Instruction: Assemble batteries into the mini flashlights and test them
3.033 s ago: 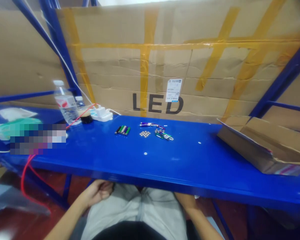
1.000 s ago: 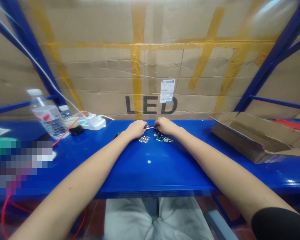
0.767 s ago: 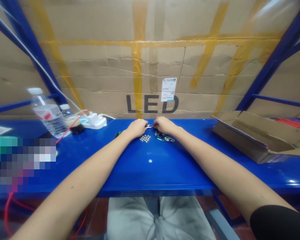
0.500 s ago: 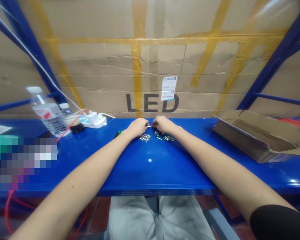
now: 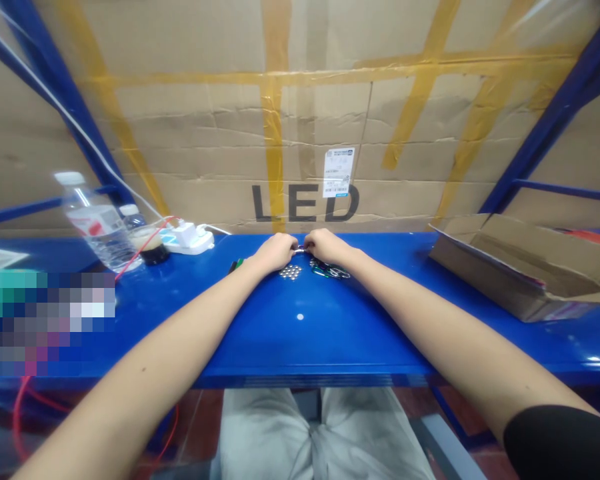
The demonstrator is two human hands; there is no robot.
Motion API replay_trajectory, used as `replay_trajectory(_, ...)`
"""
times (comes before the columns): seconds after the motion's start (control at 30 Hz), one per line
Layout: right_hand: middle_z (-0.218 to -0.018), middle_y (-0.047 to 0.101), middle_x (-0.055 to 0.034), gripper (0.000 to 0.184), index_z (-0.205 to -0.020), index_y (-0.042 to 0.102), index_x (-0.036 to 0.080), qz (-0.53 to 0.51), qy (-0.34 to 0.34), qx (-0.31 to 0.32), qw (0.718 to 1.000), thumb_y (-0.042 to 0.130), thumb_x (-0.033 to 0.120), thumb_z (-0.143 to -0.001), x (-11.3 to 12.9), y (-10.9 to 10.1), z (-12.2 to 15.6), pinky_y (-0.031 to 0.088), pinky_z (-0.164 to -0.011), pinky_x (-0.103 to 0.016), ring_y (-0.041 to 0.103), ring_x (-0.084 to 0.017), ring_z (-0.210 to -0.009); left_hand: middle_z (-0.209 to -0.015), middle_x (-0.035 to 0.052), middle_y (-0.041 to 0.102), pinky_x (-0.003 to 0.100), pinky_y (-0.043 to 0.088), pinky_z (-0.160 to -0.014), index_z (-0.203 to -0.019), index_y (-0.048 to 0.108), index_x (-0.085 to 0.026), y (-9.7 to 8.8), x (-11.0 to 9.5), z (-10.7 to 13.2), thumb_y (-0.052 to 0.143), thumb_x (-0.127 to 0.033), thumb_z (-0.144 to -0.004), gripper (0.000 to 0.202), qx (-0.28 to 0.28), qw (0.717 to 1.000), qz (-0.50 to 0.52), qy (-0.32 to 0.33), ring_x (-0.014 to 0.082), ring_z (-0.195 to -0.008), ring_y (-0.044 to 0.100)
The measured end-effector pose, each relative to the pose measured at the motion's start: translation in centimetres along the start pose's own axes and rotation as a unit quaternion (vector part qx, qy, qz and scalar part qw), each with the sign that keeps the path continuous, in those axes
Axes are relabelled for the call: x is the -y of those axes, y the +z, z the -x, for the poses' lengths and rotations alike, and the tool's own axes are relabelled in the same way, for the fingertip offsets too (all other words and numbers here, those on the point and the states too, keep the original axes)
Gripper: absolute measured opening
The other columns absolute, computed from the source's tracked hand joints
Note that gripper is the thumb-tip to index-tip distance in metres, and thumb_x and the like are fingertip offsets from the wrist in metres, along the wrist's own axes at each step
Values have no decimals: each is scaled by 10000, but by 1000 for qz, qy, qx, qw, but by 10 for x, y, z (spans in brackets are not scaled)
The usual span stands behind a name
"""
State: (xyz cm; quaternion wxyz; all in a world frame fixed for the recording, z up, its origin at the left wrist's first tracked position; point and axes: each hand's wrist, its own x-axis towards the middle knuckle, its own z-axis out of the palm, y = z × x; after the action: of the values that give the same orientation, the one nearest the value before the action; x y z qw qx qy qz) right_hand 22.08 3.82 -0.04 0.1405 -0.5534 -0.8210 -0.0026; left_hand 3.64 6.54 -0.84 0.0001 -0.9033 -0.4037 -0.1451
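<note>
A slim, shiny silver metal tube with a hint of purple (image 5: pixel 299 249) lies between the two hands, close to the back edge of the blue metal table (image 5: pixel 300 353) and well apart from its front edge. The left hand (image 5: pixel 279 251) has its grip closed in a pinch on the left end; the right hand's (image 5: pixel 325 245) grip seems just as closed on the right end, though most fingertips are hidden. The tube should be light and stiff, hardly fragile, but its polished skin is probably slippery, so each end is best taken between thumb and fingertips. Toward the front edge, just beside the hands, lie small round silver metal discs (image 5: pixel 291 272) and a green-and-silver cluster of metal clips (image 5: pixel 330 270), loose pieces that a sleeve or wrist could scatter.
</note>
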Motion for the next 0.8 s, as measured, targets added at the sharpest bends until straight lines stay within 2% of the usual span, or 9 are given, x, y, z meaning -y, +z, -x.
replay_trajectory(0.2,-1005,776,-131,210,-947,801,139,-23,48,20,998,626,85,-843,-9,-10,3,476,-785,-274,694,-232,-915,-1052,102,755,339,504,-886,-994,737,-190,-1,1,1,570,-183,-910,187,5,1000,26,-15,256,-1023,690)
replay_trajectory(0.27,-999,777,-134,219,-969,801,131,-34,56,7,998,633,87,-837,-11,-12,4,482,-791,-277,695,-236,-922,-1052,102,754,338,505,-878,-1000,731,-186,-1,2,1,573,-186,-915,179,4,999,34,-23,256,-1026,690)
replay_trajectory(0.4,-1041,774,-116,294,-1061,794,148,-38,11,-27,999,606,81,-846,-6,-11,1,476,-818,-269,684,-222,-943,-1072,107,755,340,509,-882,-1010,731,-180,-1,2,2,585,-197,-918,173,8,999,36,-29,260,-1038,688)
replay_trajectory(0.57,-1034,767,-112,310,-1066,807,173,26,-61,-16,998,616,87,-838,1,-5,-6,448,-847,-273,655,-226,-973,-1071,95,761,322,510,-887,-1015,737,-183,-3,1,4,594,-177,-905,180,7,999,32,-29,250,-1033,692)
replay_trajectory(0.8,-1001,756,-112,268,-1034,808,162,19,-71,-1,997,634,105,-839,-4,1,-11,425,-764,-258,641,-204,-892,-1065,95,759,332,512,-902,-1012,736,-191,-2,4,4,593,-185,-906,179,8,999,30,-21,257,-1037,691)
